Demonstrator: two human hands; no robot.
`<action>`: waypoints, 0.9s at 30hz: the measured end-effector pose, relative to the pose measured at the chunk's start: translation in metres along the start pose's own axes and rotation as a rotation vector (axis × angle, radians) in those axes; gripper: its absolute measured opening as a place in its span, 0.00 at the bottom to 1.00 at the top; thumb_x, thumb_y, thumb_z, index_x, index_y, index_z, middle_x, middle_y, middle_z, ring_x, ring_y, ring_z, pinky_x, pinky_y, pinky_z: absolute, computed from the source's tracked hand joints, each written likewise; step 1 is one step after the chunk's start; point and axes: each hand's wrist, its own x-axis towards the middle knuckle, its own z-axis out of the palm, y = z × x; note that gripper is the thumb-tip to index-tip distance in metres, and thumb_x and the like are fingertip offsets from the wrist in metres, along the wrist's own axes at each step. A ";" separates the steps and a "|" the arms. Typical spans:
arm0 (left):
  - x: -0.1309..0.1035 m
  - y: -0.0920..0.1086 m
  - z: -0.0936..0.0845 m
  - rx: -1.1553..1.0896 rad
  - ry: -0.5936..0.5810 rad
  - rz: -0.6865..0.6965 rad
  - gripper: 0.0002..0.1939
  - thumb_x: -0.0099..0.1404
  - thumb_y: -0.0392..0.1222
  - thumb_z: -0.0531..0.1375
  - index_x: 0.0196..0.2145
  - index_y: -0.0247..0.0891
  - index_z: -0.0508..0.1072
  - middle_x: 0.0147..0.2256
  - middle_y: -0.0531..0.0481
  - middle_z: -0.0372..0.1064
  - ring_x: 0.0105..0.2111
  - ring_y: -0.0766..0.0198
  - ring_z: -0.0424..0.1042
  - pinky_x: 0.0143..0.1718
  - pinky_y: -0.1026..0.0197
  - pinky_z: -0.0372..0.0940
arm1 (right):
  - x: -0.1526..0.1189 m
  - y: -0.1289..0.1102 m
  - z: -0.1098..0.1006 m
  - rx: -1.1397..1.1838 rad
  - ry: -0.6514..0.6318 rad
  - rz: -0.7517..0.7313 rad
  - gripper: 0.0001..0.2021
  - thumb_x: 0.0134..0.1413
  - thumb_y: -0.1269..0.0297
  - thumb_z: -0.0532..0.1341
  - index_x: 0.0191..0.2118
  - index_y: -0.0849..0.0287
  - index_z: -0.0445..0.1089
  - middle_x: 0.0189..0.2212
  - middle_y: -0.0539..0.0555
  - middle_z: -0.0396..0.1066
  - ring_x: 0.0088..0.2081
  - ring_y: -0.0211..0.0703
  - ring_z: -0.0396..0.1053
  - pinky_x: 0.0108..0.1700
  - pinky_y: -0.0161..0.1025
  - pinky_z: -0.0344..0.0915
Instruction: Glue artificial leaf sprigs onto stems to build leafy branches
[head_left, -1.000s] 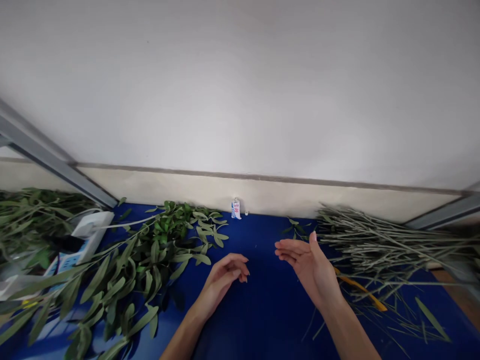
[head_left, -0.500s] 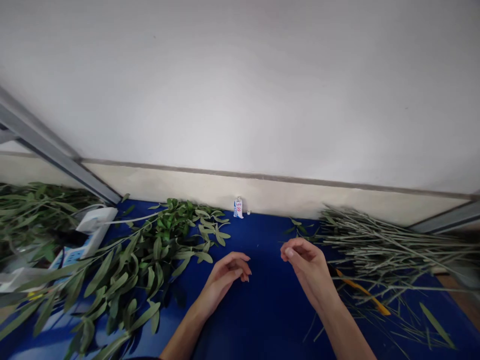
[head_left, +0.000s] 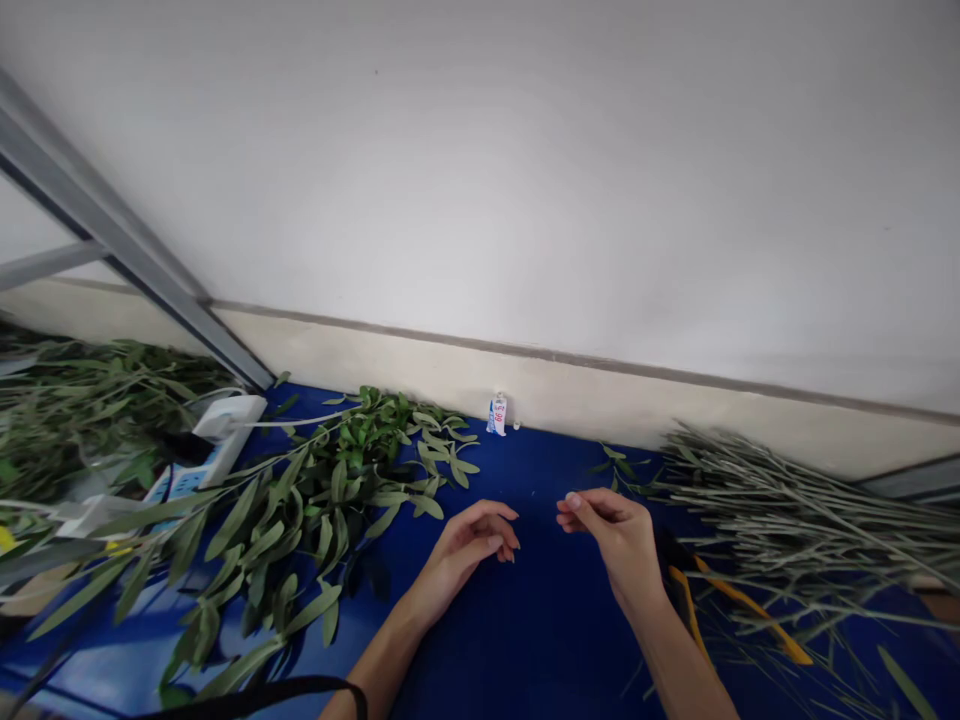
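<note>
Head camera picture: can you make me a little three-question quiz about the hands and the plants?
1. True or false: the left hand holds a leafy branch.
2. Which pile lies nearer the right hand: A) the leafy branches or B) the bare stems?
3. What small thing stands against the wall, beyond the hands?

Key:
1. False; both hands are empty, fingers curled, over the blue table.
2. B.
3. A little white tube.

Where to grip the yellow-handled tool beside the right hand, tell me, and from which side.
Take the yellow-handled tool by its handles, coming from above. They lie flat and mostly bare on the blue table; its dark head is tucked behind the right hand, and the stripped stems crowd the far side.
</note>
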 end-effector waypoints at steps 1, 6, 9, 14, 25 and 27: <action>0.000 0.001 0.000 0.001 0.002 0.000 0.17 0.62 0.45 0.70 0.47 0.35 0.79 0.34 0.44 0.77 0.32 0.60 0.74 0.37 0.59 0.65 | 0.000 0.001 -0.001 -0.003 0.006 -0.003 0.16 0.49 0.50 0.75 0.30 0.59 0.82 0.28 0.59 0.82 0.28 0.50 0.80 0.33 0.45 0.79; -0.003 0.006 0.002 0.009 0.019 -0.002 0.17 0.63 0.44 0.69 0.47 0.35 0.79 0.35 0.44 0.77 0.33 0.60 0.73 0.37 0.59 0.64 | 0.003 0.006 -0.009 -0.018 0.003 -0.025 0.22 0.57 0.43 0.69 0.27 0.59 0.77 0.23 0.55 0.77 0.22 0.42 0.73 0.26 0.38 0.71; -0.003 0.005 0.001 0.012 0.022 0.000 0.17 0.63 0.45 0.69 0.47 0.35 0.79 0.34 0.44 0.77 0.32 0.60 0.73 0.37 0.59 0.64 | 0.004 0.008 -0.014 -0.011 -0.002 -0.043 0.27 0.61 0.42 0.65 0.21 0.58 0.67 0.17 0.49 0.67 0.19 0.35 0.61 0.21 0.33 0.59; 0.000 0.002 -0.002 0.012 0.025 0.012 0.17 0.62 0.46 0.69 0.47 0.35 0.79 0.34 0.44 0.76 0.32 0.60 0.73 0.36 0.59 0.64 | 0.001 0.005 -0.020 0.004 -0.036 -0.054 0.20 0.57 0.45 0.70 0.28 0.57 0.71 0.22 0.50 0.73 0.23 0.38 0.68 0.27 0.35 0.65; 0.002 0.002 -0.007 0.006 0.079 0.040 0.18 0.60 0.48 0.72 0.45 0.36 0.81 0.34 0.45 0.76 0.32 0.61 0.72 0.36 0.61 0.64 | -0.005 -0.005 -0.031 0.027 0.054 -0.087 0.18 0.53 0.50 0.74 0.26 0.58 0.73 0.22 0.56 0.79 0.20 0.42 0.73 0.24 0.38 0.70; 0.002 0.004 -0.007 0.005 0.096 0.042 0.18 0.60 0.49 0.72 0.45 0.37 0.81 0.33 0.46 0.75 0.32 0.62 0.72 0.36 0.61 0.64 | -0.007 -0.010 -0.037 0.030 0.073 -0.110 0.17 0.52 0.52 0.74 0.25 0.58 0.73 0.21 0.55 0.79 0.19 0.42 0.73 0.23 0.38 0.70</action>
